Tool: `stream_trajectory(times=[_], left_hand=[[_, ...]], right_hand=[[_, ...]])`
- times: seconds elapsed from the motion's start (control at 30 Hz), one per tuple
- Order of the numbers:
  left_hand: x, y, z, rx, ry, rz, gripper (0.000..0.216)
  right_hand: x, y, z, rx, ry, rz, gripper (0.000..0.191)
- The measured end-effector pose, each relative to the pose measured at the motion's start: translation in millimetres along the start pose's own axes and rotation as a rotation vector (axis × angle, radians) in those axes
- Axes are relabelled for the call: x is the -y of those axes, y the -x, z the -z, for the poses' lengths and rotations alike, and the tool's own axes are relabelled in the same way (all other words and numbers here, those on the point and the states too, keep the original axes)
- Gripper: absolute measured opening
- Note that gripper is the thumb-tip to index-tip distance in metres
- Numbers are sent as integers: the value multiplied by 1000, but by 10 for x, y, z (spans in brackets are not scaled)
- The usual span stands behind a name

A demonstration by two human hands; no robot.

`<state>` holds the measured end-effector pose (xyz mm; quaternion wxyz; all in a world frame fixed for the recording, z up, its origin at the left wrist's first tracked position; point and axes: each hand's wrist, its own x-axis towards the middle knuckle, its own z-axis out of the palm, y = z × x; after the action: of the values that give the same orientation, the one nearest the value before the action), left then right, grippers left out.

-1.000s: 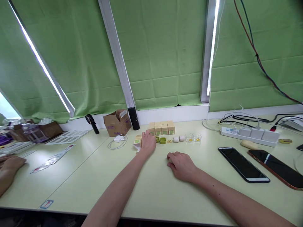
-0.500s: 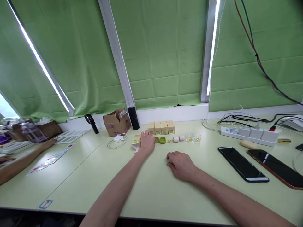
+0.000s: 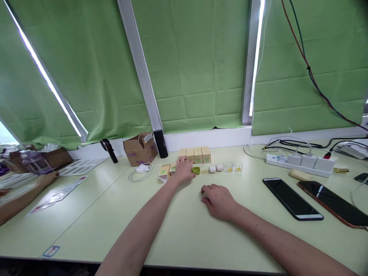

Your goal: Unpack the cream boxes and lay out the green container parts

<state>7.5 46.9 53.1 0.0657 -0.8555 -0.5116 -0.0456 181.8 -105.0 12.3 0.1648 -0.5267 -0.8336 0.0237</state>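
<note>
My left hand (image 3: 183, 171) reaches over the table (image 3: 178, 230) to a row of small items. Its bent fingers close over one small green case, which they hide. A second green case (image 3: 196, 170) lies right at the fingertips. Two beige boxes (image 3: 168, 169) with green labels lie just left of that hand. Behind it stands a row of several upright beige boxes (image 3: 195, 154). My right hand (image 3: 217, 200) rests palm down nearer to me, fingers curled under, with nothing visible in it.
Right of the green case lie a yellow bit (image 3: 204, 171), two white pieces (image 3: 216, 168) and two clear cups (image 3: 233, 167). Two phones (image 3: 291, 198) and a power strip (image 3: 299, 161) are at the right. A cardboard box (image 3: 140, 148) and charger (image 3: 142, 169) sit left. Another person's arm (image 3: 20, 193) lies far left.
My left hand has slid right, off the lying beige box and onto the green cases, uncovering a second lying box. The other person's hand at far left reached forward.
</note>
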Motion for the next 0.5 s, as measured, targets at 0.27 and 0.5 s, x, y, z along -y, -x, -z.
stream_trajectory(times=[0.27,0.5], left_hand=[[-42,-205,-131,107,-6,-26,32],[-76,-189,-109,94,-39,1,28]], right_hand=[[-5,-4,2,1,7,4,21],[1,-2,22,30,9,-3,22]])
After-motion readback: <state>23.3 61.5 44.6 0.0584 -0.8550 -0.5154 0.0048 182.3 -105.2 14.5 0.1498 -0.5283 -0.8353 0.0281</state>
